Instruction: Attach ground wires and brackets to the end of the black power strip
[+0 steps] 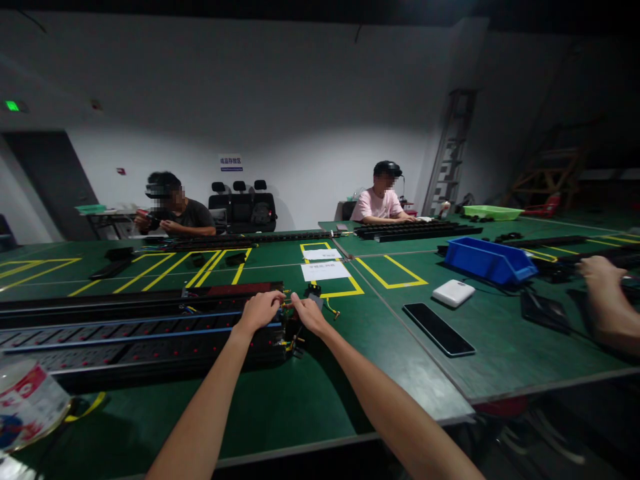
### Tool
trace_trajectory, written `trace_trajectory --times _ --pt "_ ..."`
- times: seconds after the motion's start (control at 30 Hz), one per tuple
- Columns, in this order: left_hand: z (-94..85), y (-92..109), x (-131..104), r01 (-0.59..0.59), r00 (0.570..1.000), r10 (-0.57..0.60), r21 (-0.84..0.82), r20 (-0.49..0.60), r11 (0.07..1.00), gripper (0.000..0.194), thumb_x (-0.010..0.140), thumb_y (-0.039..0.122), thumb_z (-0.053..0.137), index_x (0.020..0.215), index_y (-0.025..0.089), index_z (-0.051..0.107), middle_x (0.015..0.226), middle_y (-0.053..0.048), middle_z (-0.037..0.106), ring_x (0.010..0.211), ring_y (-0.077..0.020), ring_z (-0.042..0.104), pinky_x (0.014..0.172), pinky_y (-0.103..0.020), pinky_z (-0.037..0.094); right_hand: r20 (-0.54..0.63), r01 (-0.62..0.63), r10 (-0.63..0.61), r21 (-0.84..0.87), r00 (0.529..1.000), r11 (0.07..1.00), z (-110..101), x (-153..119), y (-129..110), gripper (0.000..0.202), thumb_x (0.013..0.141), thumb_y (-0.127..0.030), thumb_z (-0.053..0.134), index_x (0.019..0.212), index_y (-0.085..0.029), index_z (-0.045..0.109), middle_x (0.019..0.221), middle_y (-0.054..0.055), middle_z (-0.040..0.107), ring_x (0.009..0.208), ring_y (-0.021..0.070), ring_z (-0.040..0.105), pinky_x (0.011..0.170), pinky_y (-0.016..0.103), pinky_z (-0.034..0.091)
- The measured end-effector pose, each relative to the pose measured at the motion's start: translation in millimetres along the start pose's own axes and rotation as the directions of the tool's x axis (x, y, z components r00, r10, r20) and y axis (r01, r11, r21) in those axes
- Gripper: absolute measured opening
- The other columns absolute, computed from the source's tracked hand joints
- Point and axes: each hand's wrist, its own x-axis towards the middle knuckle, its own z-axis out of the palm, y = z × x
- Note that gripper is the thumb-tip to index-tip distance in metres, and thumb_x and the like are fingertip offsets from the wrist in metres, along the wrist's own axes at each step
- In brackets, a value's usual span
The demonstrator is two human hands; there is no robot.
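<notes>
Long black power strips (150, 337) with red dots and blue edges lie side by side on the green table (280, 407), at the left. My left hand (263, 310) rests over their right end, its fingers bent toward the wires there. Just right of it, my right hand (307, 312) has its fingers closed at the same wire ends, on something too small to make out. The fingertips of both hands nearly meet. Yellow wires (331, 309) and small black parts stick out around the strip ends, partly hidden by my hands.
A phone (439, 329), a white box (453, 293) and a blue bin (490, 261) stand to the right. Another person's arm (607, 300) reaches in at the far right. A can (30, 403) sits front left. Two people sit across the table, beyond paper sheets (325, 271).
</notes>
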Motion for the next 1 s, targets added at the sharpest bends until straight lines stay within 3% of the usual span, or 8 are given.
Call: trace_trajectory --times 0.47,0.67,1.0 --pt "2.8 -2.0 1.3 -0.016 1.000 0.015 0.026 0.016 1.000 0.038 0.092 0.031 0.044 0.117 0.040 0.070 0.120 0.004 0.072 0.112 -0.0249 0.066 0.097 -0.038 0.050 -0.023 -0.002 0.001 -0.044 1.000 0.999 2.7 3.0 3.3 0.091 0.093 -0.077 0.020 0.082 -0.008 0.079 0.061 0.008 0.061 0.059 0.0172 0.056 0.059 0.026 0.035" --pt "1.9 0.2 0.5 -0.007 1.000 0.007 0.025 0.006 1.000 0.037 0.094 0.034 0.042 0.119 0.039 0.069 0.121 0.002 0.072 0.111 -0.0254 0.066 0.095 -0.039 0.050 -0.008 0.012 -0.013 -0.021 1.000 1.000 1.5 2.2 2.5 0.096 0.090 -0.081 0.016 0.097 -0.009 0.080 0.063 0.008 0.062 0.060 0.0160 0.055 0.059 0.025 0.034" --pt "1.2 1.3 -0.5 0.003 1.000 -0.003 0.051 0.009 0.999 0.037 0.095 0.039 0.041 0.119 0.040 0.069 0.120 0.002 0.072 0.108 -0.0262 0.067 0.094 -0.040 0.051 -0.007 0.013 -0.013 -0.035 1.000 0.999 2.4 3.8 5.8 0.097 0.091 -0.080 0.014 0.095 -0.008 0.080 0.063 0.009 0.063 0.061 0.0170 0.056 0.062 0.026 0.036"
